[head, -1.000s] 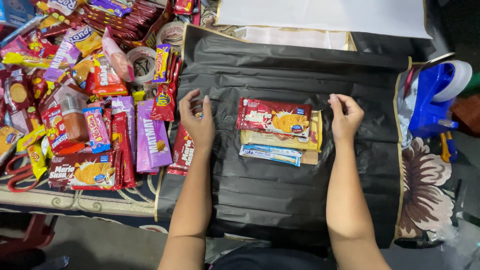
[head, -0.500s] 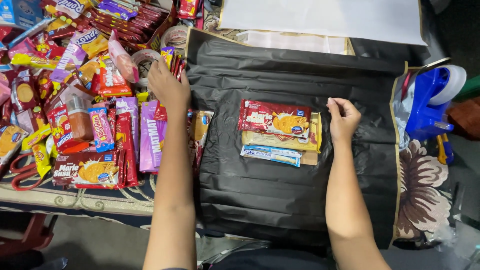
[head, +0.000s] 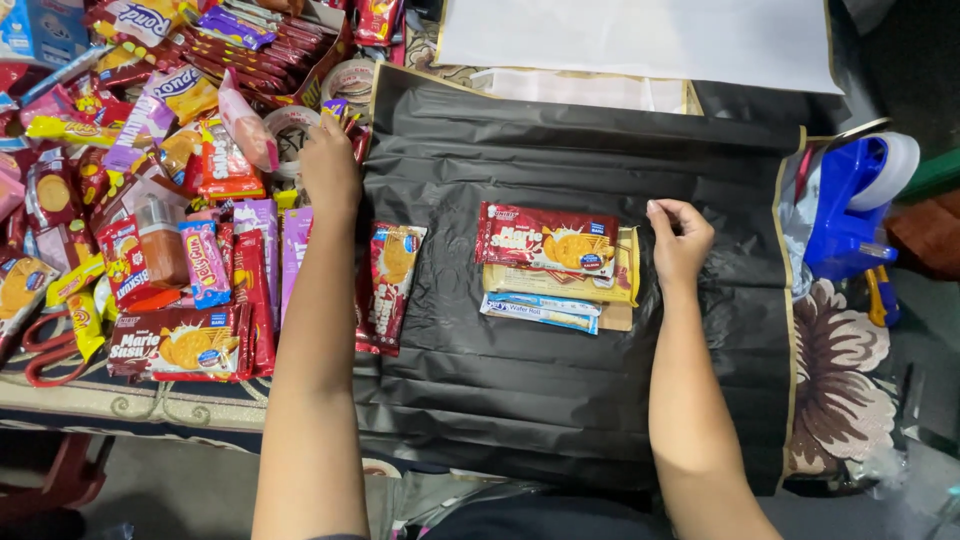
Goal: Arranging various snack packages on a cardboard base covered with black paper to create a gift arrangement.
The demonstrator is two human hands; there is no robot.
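A black sheet of wrapping paper [head: 560, 380] lies spread over the table. On its middle sits a small stack of snack packs, with a red biscuit pack [head: 545, 240] on top, a yellow pack under it and a blue-and-white wafer pack [head: 540, 312] at the near side. My right hand [head: 680, 240] rests half curled on the paper just right of the stack, holding nothing. My left hand [head: 330, 170] reaches up to the left into the pile of snacks by a roll of clear tape [head: 290, 135]; its fingers are hidden. A red snack pack [head: 390, 285] lies at the paper's left edge.
Many colourful snack packs [head: 150, 230] cover the left of the table, with red scissors [head: 45, 350] near the front. A white sheet [head: 640, 40] lies at the back. A blue tape dispenser [head: 850, 200] stands at the right, on a flowered cloth [head: 840, 390].
My left hand left the paper's left edge and reached up and left into the snack pile. A red snack pack it covered now shows. The right hand has barely moved.
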